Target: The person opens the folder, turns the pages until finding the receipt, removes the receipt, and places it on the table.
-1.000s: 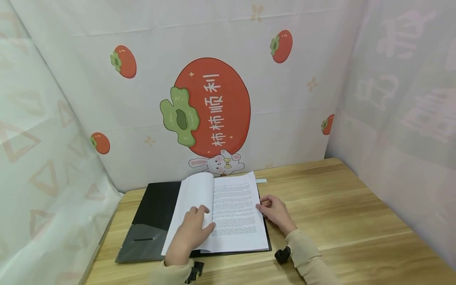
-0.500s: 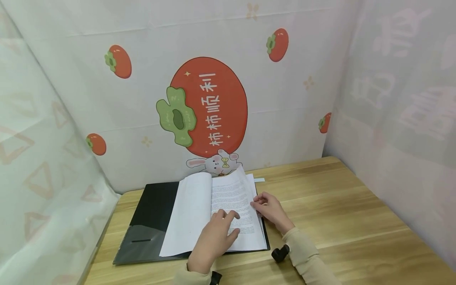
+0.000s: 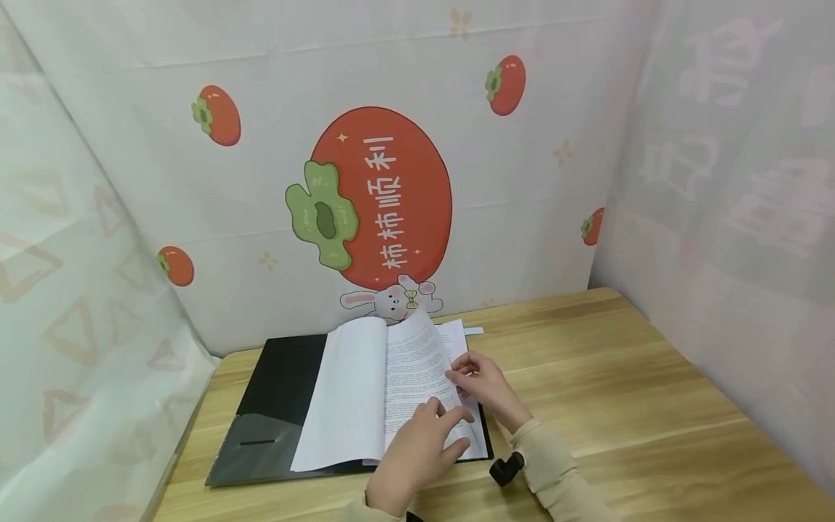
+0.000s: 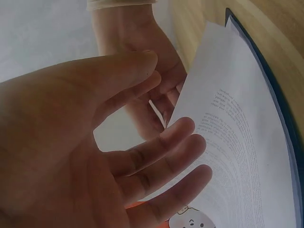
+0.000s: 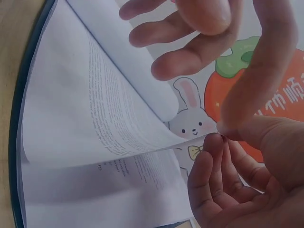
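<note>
A black folder lies spread on the table with a stack of printed sheets in it. Several sheets are folded over to the left, making a curled white stack. My right hand pinches the right edge of a printed page between thumb and fingertips. The page bows up, baring the sheet beneath. My left hand hovers over the page's lower part, fingers spread and slightly bent, with nothing in them. The left wrist view shows these fingers close to the lifted page.
A clear pocket with a slot covers the folder's lower left. A pale tab sticks out at its upper right. The wooden table extends to the right. A white curtain printed with persimmons and a rabbit hangs behind.
My right hand has drawn the page's edge up and leftward from the stack. My left hand has moved right, from the folded-over sheets to the lower right of the page.
</note>
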Tool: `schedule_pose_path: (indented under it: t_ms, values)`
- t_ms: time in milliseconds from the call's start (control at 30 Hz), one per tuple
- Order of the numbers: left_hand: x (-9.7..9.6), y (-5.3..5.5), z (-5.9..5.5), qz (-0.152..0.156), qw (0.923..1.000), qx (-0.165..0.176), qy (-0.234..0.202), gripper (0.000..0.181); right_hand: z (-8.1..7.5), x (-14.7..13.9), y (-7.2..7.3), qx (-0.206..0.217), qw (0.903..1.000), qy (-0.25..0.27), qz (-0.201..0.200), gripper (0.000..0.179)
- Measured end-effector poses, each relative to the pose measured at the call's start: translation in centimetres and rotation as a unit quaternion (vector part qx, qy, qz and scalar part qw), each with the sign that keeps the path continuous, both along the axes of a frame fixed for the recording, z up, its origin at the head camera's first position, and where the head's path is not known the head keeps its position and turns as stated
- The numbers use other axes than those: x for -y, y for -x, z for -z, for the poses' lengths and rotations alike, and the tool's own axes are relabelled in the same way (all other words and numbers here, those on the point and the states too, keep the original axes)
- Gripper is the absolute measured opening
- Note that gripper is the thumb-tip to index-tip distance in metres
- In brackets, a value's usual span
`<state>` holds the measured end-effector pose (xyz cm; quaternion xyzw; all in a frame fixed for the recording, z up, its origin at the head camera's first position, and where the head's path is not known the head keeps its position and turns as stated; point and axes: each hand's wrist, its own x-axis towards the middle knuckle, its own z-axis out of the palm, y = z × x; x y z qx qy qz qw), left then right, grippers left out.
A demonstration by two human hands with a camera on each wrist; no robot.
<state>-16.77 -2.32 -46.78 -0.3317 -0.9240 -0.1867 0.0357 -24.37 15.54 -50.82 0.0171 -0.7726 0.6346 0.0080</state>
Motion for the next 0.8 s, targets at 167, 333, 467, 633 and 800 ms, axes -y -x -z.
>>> schedule_pose_path:
  t_ms: [167,333,467,633,800]
  values:
    - [-0.7,-0.2,0.9,0.006,0.9992,-0.038,0.012,0.028,-0.1,0.3,-0.1,-0.003,1.0000,0.005,-0.006,0.016]
    - [-1.3,-0.5,1.5,0.001,0.9973,-0.071,0.014,0.028,-0.6,0.5,-0.2,-0.005,0.9995,0.027,-0.015,0.018]
    - [-1.5,-0.6,1.7,-0.007,0.9954,-0.090,0.032,0.028,-1.1,0.8,-0.4,0.000,0.9990,0.043,-0.016,0.019]
    - [-1.7,-0.7,1.7,-0.017,0.9916,-0.117,0.054,0.026,-1.3,0.9,-0.6,0.003,0.9989,0.045,-0.009,0.020]
    - [-1.6,-0.5,1.7,-0.029,0.9883,-0.134,0.067,0.026,-1.4,1.0,-0.7,-0.005,0.9991,0.042,-0.005,0.020]
